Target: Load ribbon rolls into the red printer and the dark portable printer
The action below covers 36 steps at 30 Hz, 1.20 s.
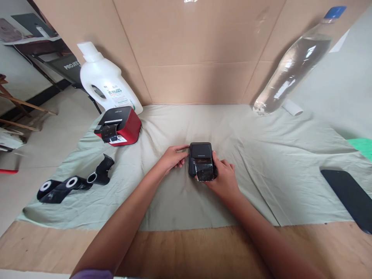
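A small black portable label printer [200, 150] rests near the middle of the cloth, with a glossy dark strip [204, 170] hanging from its front. My right hand [226, 174] grips its right side and lower edge, the thumb along the side; some fingers are hidden beneath or behind it. From the left, my left hand [173, 159] reaches the printer's side with its index finger stretched out and the other fingers loosely curled. The left hand holds nothing, and its fingertip touches or nearly touches the casing.
A red and black printer [130, 128] stands at left before a white detergent bottle [101, 81]. Black rolls [71, 188] lie nearer. A large water bottle [293, 69] leans against the cardboard [197, 77] at right. A phone [347, 197] lies on the cloth [276, 166].
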Each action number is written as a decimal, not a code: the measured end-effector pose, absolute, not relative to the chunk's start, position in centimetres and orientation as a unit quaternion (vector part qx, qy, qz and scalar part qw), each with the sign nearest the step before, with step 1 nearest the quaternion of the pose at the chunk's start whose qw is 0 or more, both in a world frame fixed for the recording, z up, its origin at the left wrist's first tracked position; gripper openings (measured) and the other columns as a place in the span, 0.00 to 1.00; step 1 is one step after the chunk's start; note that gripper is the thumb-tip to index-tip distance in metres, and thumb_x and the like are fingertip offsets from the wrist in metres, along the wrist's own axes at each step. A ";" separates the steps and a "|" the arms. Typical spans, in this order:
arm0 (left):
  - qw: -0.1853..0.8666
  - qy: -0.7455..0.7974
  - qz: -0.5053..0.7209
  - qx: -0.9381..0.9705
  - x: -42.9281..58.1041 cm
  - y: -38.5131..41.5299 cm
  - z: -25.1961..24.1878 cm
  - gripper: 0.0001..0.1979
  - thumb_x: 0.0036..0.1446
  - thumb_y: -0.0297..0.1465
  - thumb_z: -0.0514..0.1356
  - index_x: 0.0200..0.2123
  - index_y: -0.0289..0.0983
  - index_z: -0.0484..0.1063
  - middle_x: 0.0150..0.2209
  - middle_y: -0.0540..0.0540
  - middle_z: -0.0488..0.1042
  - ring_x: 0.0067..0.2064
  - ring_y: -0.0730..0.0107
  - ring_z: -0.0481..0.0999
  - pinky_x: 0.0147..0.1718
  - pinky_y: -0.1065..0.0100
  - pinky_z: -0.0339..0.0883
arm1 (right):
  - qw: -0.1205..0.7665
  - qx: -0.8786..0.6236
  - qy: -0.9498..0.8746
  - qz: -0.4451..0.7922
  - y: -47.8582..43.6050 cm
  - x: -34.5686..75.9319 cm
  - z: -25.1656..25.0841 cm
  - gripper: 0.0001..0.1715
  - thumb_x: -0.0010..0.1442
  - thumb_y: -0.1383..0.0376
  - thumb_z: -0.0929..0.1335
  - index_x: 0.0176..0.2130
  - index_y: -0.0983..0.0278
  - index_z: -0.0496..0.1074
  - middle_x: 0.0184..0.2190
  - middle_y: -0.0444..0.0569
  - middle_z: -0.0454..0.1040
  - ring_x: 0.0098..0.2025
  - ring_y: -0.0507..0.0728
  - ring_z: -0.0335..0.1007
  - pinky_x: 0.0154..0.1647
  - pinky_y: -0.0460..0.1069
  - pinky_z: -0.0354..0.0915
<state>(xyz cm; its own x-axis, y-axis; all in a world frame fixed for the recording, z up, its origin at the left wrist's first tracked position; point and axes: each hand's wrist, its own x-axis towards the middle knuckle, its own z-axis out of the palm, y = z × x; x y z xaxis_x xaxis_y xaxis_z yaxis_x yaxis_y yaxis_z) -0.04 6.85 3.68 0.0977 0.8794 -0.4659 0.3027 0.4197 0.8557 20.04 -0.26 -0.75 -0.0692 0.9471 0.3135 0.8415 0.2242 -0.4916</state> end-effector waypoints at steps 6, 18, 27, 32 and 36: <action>0.570 0.632 0.250 0.461 0.2 6.6 3.6 0.27 0.57 0.29 0.63 0.61 0.37 0.71 0.16 0.57 0.64 0.16 0.79 0.62 0.15 0.76 0.51 | 0.288 -0.616 -0.728 0.083 -0.4 20.0 -0.7 0.50 0.52 0.56 0.70 0.68 0.69 0.57 0.41 0.56 0.80 0.42 0.65 0.68 0.42 0.53 0.52; 0.593 0.613 0.260 0.454 -0.2 6.7 3.3 0.27 0.58 0.29 0.62 0.62 0.38 0.70 0.15 0.58 0.61 0.16 0.80 0.58 0.15 0.77 0.50 | 0.278 -0.628 -0.721 0.093 -0.3 19.9 -0.8 0.53 0.52 0.48 0.72 0.68 0.71 0.59 0.37 0.55 0.81 0.42 0.65 0.69 0.43 0.53 0.53; 0.613 0.556 0.255 0.501 -0.9 7.2 3.2 0.34 0.60 0.39 0.62 0.68 0.40 0.62 0.18 0.56 0.64 0.15 0.80 0.54 0.15 0.76 0.44 | 0.275 -0.629 -0.719 0.107 -0.4 19.8 -0.3 0.51 0.53 0.50 0.71 0.67 0.74 0.61 0.43 0.59 0.81 0.44 0.67 0.69 0.44 0.54 0.53; 0.541 0.579 0.217 0.570 -1.2 8.4 4.0 0.27 0.59 0.43 0.63 0.58 0.37 0.72 0.17 0.57 0.60 0.16 0.80 0.52 0.16 0.75 0.41 | 0.270 -0.633 -0.716 0.120 -0.5 19.9 0.2 0.49 0.53 0.53 0.70 0.67 0.72 0.61 0.46 0.60 0.81 0.46 0.68 0.69 0.44 0.55 0.54; 0.466 0.599 0.238 0.606 -0.3 10.3 3.8 0.22 0.62 0.47 0.58 0.38 0.33 0.78 0.17 0.55 0.60 0.16 0.80 0.53 0.17 0.74 0.45 | 0.260 -0.626 -0.725 0.123 -0.6 20.0 0.1 0.49 0.56 0.54 0.68 0.69 0.73 0.57 0.51 0.60 0.79 0.47 0.67 0.68 0.45 0.55 0.55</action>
<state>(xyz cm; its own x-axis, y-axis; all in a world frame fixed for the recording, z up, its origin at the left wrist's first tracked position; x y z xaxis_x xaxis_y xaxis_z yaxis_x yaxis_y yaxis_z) -0.31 10.32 3.77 0.1688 0.9482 -0.2692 0.5046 0.1515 0.8500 19.99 -0.59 0.10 -0.0809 0.9715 0.2228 0.8433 0.1859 -0.5043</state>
